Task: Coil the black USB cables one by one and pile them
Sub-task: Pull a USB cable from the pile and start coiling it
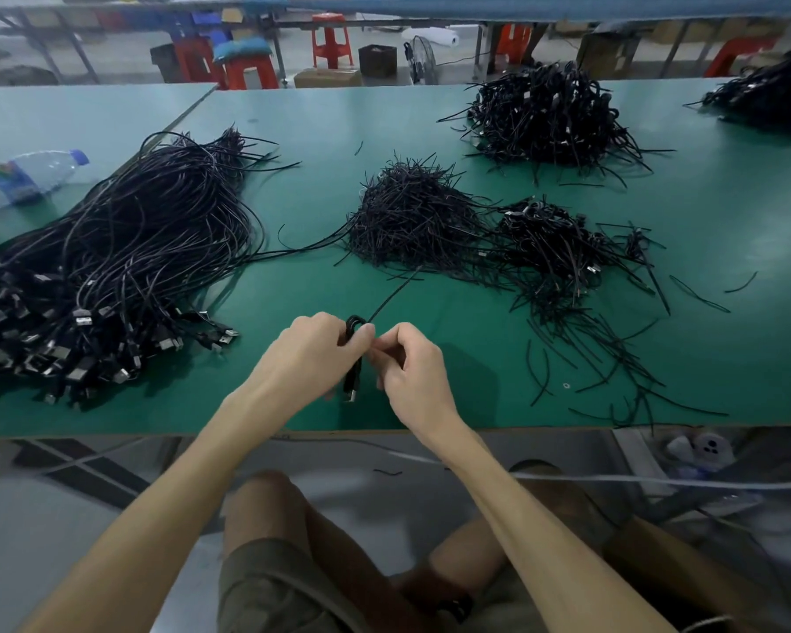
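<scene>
One coil held over the table
The left grip holds the upright coil. The right grip pinches it from the right, and the loose strand leads away up-right.

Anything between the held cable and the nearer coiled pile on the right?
Nothing visible: left hand and right hand hold the cable; only bare table lies between it and the coiled pile, loose ties flat beside.

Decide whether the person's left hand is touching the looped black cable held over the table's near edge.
Touching. The head view shows the left hand with its fingers curled round the looped cable and the thumb lying across its strands.
</scene>
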Tool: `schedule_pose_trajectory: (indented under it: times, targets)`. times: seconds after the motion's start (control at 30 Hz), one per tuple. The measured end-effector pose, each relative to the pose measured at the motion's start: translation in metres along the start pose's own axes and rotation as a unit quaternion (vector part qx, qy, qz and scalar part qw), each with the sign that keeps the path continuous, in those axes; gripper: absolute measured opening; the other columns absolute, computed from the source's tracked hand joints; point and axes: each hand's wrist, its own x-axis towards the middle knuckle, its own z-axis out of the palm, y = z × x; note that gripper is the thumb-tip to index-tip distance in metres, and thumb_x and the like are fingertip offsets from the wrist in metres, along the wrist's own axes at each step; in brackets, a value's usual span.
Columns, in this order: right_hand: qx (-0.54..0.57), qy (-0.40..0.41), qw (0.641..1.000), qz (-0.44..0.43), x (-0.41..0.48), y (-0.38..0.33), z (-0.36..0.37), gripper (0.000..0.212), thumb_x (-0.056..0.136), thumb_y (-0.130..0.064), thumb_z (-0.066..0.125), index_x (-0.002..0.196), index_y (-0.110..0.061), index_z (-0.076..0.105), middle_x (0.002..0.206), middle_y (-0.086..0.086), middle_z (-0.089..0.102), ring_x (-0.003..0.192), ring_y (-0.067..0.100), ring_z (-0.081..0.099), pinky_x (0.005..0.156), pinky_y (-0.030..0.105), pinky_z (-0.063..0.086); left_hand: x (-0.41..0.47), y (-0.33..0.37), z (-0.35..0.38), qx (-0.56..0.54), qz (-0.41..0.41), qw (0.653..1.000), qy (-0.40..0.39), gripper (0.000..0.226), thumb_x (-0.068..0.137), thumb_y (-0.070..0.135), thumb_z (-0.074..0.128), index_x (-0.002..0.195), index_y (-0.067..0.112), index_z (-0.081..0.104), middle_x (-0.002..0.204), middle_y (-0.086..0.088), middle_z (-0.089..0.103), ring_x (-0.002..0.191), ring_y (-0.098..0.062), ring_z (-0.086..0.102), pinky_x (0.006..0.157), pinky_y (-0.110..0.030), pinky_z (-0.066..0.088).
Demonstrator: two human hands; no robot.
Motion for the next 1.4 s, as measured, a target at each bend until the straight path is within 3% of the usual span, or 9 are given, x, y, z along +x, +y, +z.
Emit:
schedule_pose_trajectory:
  times: [0.23, 0.37, 0.5, 0.7, 0.8, 1.03, 1.13, 1.23, 1.4]
  targets:
    - [-0.086, 0.0, 0.995, -0.053, -0.002, 0.005, 0.009, 0.019, 0.1, -0.013, 0.06, 0.083, -0.014, 0.051, 0.087, -0.002, 0.051, 0.074, 0.015, 0.05, 0.07, 0.041, 0.045, 0.012, -0.006, -0.004, -0.092, -0.069, 0.984, -0.135, 0.061, 0.105, 0.045, 0.04, 0.072, -0.001, 0.061, 0.049, -0.006, 0.066, 0.038, -0.024, 0.061, 0.039, -0.022, 0.044]
    - [-0.068, 0.007, 0.995, -0.068, 0.001, 0.005, 0.008, 0.016, 0.099, -0.015, 0.063, 0.085, -0.015, 0.055, 0.086, -0.009, 0.05, 0.073, 0.007, 0.051, 0.069, 0.024, 0.041, 0.016, -0.011, -0.002, -0.091, -0.018, 0.992, -0.091, 0.052, 0.105, 0.047, 0.044, 0.079, 0.003, 0.057, 0.06, -0.005, 0.072, 0.049, -0.024, 0.07, 0.052, -0.03, 0.054]
    - [-0.074, 0.022, 0.995, -0.069, 0.0, 0.001, 0.008, 0.017, 0.095, -0.02, 0.068, 0.102, -0.025, 0.054, 0.103, -0.012, 0.05, 0.076, 0.009, 0.056, 0.07, 0.016, 0.043, 0.016, -0.021, -0.001, -0.251, -0.007, 0.965, -0.079, 0.04, 0.103, 0.034, 0.055, 0.08, 0.001, 0.056, 0.058, -0.012, 0.068, 0.051, -0.027, 0.069, 0.05, -0.033, 0.057]
    - [-0.271, 0.015, 0.94, -0.206, -0.001, -0.014, -0.01, 0.05, 0.093, -0.001, 0.063, 0.137, -0.023, 0.054, 0.141, -0.003, 0.041, 0.111, 0.013, 0.05, 0.079, 0.027, 0.054, 0.01, -0.036, -0.004, -0.352, 0.057, 0.932, -0.066, 0.023, 0.099, 0.018, 0.063, 0.095, 0.005, 0.045, 0.058, -0.005, 0.064, 0.046, -0.021, 0.055, 0.05, -0.03, 0.045]
    - [-0.339, -0.017, 0.913, -0.227, 0.007, -0.024, -0.026, 0.036, 0.101, -0.016, 0.059, 0.137, -0.019, 0.058, 0.125, 0.0, 0.06, 0.116, 0.02, 0.053, 0.093, 0.036, 0.05, 0.006, -0.036, -0.009, -0.376, 0.084, 0.917, -0.103, 0.02, 0.099, 0.016, 0.062, 0.098, 0.001, 0.048, 0.069, -0.006, 0.068, 0.052, -0.027, 0.061, 0.051, -0.032, 0.05]
    - [-0.378, -0.003, 0.901, -0.211, 0.037, -0.045, -0.072, 0.029, 0.1, -0.027, 0.062, 0.123, -0.011, 0.065, 0.104, 0.0, 0.064, 0.1, 0.016, 0.056, 0.086, 0.033, 0.051, 0.005, -0.036, -0.018, -0.435, 0.109, 0.888, -0.1, 0.027, 0.106, 0.028, 0.048, 0.119, 0.007, 0.057, 0.105, -0.01, 0.076, 0.088, -0.028, 0.076, 0.074, -0.033, 0.061]
    - [-0.371, 0.08, 0.915, -0.139, 0.069, -0.053, -0.105, 0.027, 0.099, -0.027, 0.064, 0.119, -0.01, 0.066, 0.102, 0.003, 0.068, 0.091, 0.016, 0.061, 0.086, 0.031, 0.051, 0.011, -0.05, -0.026, -0.353, 0.099, 0.93, -0.012, 0.017, 0.103, 0.019, 0.056, 0.116, 0.01, 0.061, 0.104, -0.007, 0.076, 0.088, -0.023, 0.075, 0.077, -0.036, 0.061]
    - [-0.389, 0.162, 0.904, -0.07, 0.099, -0.053, -0.143, 0.029, 0.099, -0.024, 0.064, 0.119, -0.003, 0.067, 0.106, 0.011, 0.072, 0.087, 0.02, 0.067, 0.079, 0.028, 0.051, 0.022, -0.082, -0.043, -0.047, 0.099, 0.99, 0.088, 0.013, 0.098, 0.013, 0.063, 0.11, 0.016, 0.067, 0.104, 0.001, 0.07, 0.093, -0.02, 0.068, 0.087, -0.041, 0.055]
    - [-0.354, 0.216, 0.909, 0.052, 0.121, -0.033, -0.187, 0.028, 0.099, -0.017, 0.063, 0.113, 0.008, 0.064, 0.1, 0.022, 0.072, 0.09, 0.034, 0.068, 0.088, 0.042, 0.055, 0.032, -0.134, -0.076, 0.103, 0.059, 0.993, -0.009, 0.028, 0.09, 0.015, 0.074, 0.117, 0.016, 0.067, 0.113, -0.002, 0.06, 0.107, -0.025, 0.061, 0.097, -0.043, 0.049]
